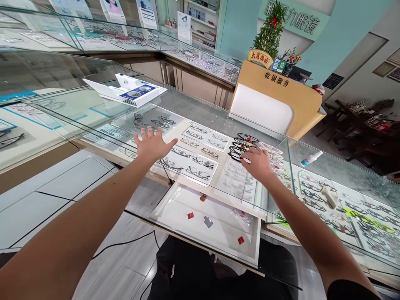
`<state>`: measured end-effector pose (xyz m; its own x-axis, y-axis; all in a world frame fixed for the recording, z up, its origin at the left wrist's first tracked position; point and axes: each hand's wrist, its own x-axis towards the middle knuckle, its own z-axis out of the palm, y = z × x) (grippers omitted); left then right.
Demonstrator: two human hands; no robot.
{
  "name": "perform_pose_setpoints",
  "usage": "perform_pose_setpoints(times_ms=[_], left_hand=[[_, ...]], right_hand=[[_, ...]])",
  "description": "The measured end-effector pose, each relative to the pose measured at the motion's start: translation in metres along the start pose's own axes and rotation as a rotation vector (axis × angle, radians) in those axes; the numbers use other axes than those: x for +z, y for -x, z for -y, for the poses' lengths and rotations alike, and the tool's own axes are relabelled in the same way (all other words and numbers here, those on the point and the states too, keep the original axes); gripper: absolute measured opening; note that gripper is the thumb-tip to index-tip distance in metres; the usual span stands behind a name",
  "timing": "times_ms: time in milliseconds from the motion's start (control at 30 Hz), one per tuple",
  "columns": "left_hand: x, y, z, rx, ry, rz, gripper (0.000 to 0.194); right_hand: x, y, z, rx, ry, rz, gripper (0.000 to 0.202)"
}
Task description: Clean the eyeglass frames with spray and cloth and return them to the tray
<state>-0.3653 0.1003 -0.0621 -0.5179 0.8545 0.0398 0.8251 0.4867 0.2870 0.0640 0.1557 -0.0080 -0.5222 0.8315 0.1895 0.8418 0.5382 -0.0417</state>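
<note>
My left hand [152, 145] is spread with its fingers apart over the glass counter top [200, 110], holding nothing. Farther right, the fingers of my right hand [258, 163] are closed at the near edge of a pair of black eyeglasses [235, 154]. That pair is the nearest in a row of several black frames on the counter. Beside them, pink and light-coloured eyeglasses [270, 148] lie partly hidden behind my right hand. Under the glass between my hands, several eyeglasses [199, 172] rest on white cards.
Below the counter a white drawer [175, 204] stands open before my lap, with small red pieces [240, 240] and a grey tag [208, 221] inside. An open white box [137, 93] sits at the back left. A spray bottle [311, 158] lies at the right.
</note>
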Motion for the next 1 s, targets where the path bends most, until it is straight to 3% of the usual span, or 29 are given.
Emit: perform_pose_setpoints(times_ms=[167, 267, 367, 400, 467, 567, 633, 733, 800, 900, 1000], left_hand=[[-0.002, 0.003, -0.003, -0.007, -0.014, -0.007, 0.122], [-0.003, 0.005, -0.004, -0.012, -0.021, 0.001, 0.119], [-0.003, 0.004, -0.004, -0.021, -0.043, 0.013, 0.117], [-0.003, 0.003, -0.005, -0.029, -0.047, 0.020, 0.117], [-0.002, 0.001, -0.005, -0.054, -0.042, 0.032, 0.117], [-0.001, -0.002, -0.008, -0.101, -0.023, 0.030, 0.117], [-0.001, -0.002, -0.010, -0.109, -0.016, 0.017, 0.116], [0.000, 0.000, -0.011, -0.105, -0.014, 0.001, 0.114], [0.000, 0.001, -0.011, -0.107, -0.019, -0.003, 0.114], [0.001, 0.001, -0.010, -0.106, -0.020, -0.005, 0.115], [0.002, 0.001, -0.010, -0.108, -0.015, -0.010, 0.113]], right_hand=[[0.000, -0.005, 0.003, 0.011, 0.031, 0.053, 0.030], [-0.011, -0.003, 0.011, 0.025, -0.004, 0.026, 0.027], [-0.028, 0.017, 0.044, -0.037, -0.199, -0.039, 0.025], [-0.031, 0.027, 0.061, -0.088, -0.314, 0.001, 0.022], [-0.026, 0.050, 0.098, -0.198, -0.557, 0.207, 0.016], [0.018, 0.078, 0.148, -0.276, -0.756, 0.550, 0.010], [0.064, 0.083, 0.166, -0.227, -0.757, 0.614, 0.007], [0.132, 0.064, 0.167, -0.106, -0.658, 0.424, 0.014], [0.165, 0.039, 0.158, -0.047, -0.507, 0.283, 0.014], [0.194, 0.000, 0.142, -0.019, -0.402, 0.151, 0.030], [0.206, -0.030, 0.132, -0.023, -0.352, 0.136, 0.038]])
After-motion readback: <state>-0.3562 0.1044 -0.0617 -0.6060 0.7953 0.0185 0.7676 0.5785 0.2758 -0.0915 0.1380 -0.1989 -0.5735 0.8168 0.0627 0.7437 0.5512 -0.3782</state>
